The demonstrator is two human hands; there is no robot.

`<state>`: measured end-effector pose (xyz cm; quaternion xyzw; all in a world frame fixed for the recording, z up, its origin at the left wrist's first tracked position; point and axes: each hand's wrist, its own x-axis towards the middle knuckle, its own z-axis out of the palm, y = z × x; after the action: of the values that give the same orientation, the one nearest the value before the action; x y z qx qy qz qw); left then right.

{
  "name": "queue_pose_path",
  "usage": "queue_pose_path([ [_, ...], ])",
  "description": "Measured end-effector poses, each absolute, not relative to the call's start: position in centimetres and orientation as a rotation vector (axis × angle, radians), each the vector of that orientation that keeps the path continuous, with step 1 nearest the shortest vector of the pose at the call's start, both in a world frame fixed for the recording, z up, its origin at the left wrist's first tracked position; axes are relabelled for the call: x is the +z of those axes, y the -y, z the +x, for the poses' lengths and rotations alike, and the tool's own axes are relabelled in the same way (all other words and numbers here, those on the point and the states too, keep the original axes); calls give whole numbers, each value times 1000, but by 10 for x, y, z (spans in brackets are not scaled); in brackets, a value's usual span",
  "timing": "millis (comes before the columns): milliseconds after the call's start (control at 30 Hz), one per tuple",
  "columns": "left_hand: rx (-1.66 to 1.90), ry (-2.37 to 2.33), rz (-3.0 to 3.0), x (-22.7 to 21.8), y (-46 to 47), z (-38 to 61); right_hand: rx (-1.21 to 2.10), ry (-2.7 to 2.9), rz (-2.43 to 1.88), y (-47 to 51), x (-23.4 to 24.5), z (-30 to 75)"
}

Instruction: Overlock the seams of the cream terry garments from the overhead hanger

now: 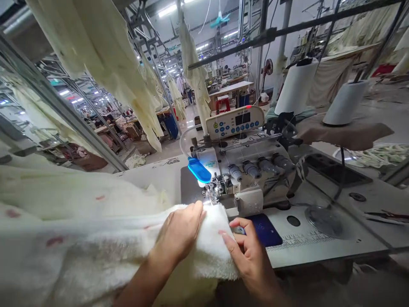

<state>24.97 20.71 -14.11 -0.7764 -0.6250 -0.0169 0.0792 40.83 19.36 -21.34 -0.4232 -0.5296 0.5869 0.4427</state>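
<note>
White fluffy fabric with a few reddish marks spreads from the left across the front of an overlock sewing machine. Its upper edge lies close to the machine's needle and presser-foot area, lit by a small lamp. My left hand is closed on the fabric just in front of the foot, knuckles up and fingertips partly hidden. On the right, my right hand has its thumb on the fabric's right edge, with the fingers curled behind that edge. A blue clear-fronted guard sticks out above the foot.
Two white thread cones stand behind the machine to the right. Scissors or snips lie on the table's right side. A control panel tops the machine. Pale cloth pieces hang from rails at upper left. A metal post slants past on the left.
</note>
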Motion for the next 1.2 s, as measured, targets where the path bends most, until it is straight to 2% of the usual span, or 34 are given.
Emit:
queue_pose_path([
  [333,146,1909,-2242,-136,-216,264,1060,1705,-1057,-198,-213,416],
  [667,109,1909,-2220,-133,-244,257,1296,1530,-1090,-221,-196,406],
  [733,-74,1801,-2236,-140,-231,256,1332,1480,-1065,-215,-196,407],
  [867,-669,1234,-2358,-172,-185,262,1394,1396,-1031,-183,-210,414],
  [1033,-1082,1277,-2355,-197,-163,271,1105,1317,-1104,-180,-228,412],
  [1200,-1134,1342,-2352,-193,-157,269,1678,1377,-901,-190,-224,408],
])
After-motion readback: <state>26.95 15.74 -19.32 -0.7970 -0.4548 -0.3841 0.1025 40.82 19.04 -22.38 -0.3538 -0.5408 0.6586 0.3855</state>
